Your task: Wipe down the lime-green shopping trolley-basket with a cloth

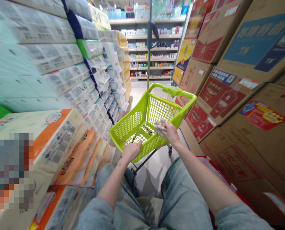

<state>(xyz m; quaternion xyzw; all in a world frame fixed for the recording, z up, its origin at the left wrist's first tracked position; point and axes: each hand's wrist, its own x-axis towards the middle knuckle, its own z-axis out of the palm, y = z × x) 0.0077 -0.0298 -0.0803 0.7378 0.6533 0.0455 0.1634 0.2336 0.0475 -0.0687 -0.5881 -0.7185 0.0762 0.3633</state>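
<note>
Wiping the green cart (152, 147), apparently, the right hand (171, 134) is pinching a crumpled cloth (159, 125), probably needing steady pressure next, the left hand (132, 150) hiding its grip.

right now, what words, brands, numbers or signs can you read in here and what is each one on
"郎牌特曲": on the blue-panelled carton, upper right
"T6": same carton, below those characters, and again, smaller, on its dark blue part
Too small or blurred to read: the bright sticker, white wrapped packs, shelf goods
Green cart: no readable text
</note>
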